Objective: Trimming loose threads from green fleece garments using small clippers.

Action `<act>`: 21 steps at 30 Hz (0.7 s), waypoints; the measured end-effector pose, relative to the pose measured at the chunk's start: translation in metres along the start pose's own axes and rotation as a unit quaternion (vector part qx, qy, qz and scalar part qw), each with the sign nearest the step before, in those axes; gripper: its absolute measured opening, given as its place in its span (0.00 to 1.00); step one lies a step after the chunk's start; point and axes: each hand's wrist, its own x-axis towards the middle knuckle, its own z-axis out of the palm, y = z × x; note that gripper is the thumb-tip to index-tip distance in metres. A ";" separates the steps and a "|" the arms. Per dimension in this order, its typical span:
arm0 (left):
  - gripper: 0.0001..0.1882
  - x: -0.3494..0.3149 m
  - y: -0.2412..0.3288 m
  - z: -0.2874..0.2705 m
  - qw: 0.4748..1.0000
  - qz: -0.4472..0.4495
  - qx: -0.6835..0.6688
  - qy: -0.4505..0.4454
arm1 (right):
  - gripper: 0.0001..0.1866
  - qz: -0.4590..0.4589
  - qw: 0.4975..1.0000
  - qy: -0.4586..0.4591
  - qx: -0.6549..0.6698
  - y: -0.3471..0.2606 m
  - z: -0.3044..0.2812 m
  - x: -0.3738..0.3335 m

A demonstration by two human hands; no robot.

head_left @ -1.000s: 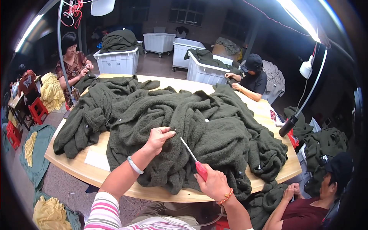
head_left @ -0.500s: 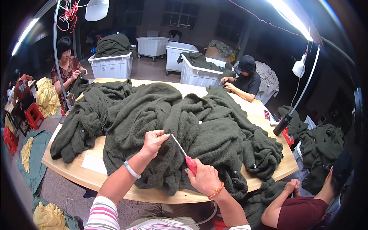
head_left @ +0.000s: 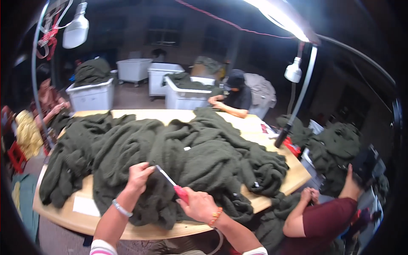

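My right hand (head_left: 202, 205) is wrapped round the pinkish-red handle of a screwdriver-like tool (head_left: 168, 177) with a slim metal shaft. The shaft slants up and left to a dark tip beside my left fingertips. Thumb and fingers of my left hand (head_left: 139, 176) are pinched together there; whatever lies between them is too small to make out. Beneath both hands spreads a heap of dark green knit garments (head_left: 208, 158). A pale cord or tube (head_left: 220, 240) loops below my right wrist; where it leads is hidden.
The garments cover much of a light wooden table (head_left: 293, 183), with a white sheet (head_left: 85, 206) at its near left. Co-workers sit at left, far side and right (head_left: 325, 219). White bins (head_left: 91, 98) stand beyond. Lamp poles (head_left: 297, 97) rise at both sides.
The whole view has shifted, so the table and heap appear lower and further left. Both hands keep nearly the same pose, with the tool's tip still by my left fingertips.
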 end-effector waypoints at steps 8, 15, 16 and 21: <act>0.14 -0.005 0.003 -0.004 0.999 0.004 -0.025 -0.019 | 0.16 -0.021 0.999 -0.030 0.021 -0.001 -0.004 -0.008; 0.18 -0.005 -0.002 -0.001 1.000 0.003 -0.004 0.009 | 0.20 0.020 1.000 -0.008 -0.003 0.007 -0.003 -0.018; 0.19 -0.008 0.005 0.005 1.000 0.004 -0.001 0.002 | 0.20 0.035 0.999 0.017 -0.018 0.012 -0.005 -0.017; 0.15 -0.007 -0.004 -0.008 0.998 0.010 -0.038 -0.038 | 0.17 -0.003 1.000 0.015 0.000 0.010 -0.007 -0.019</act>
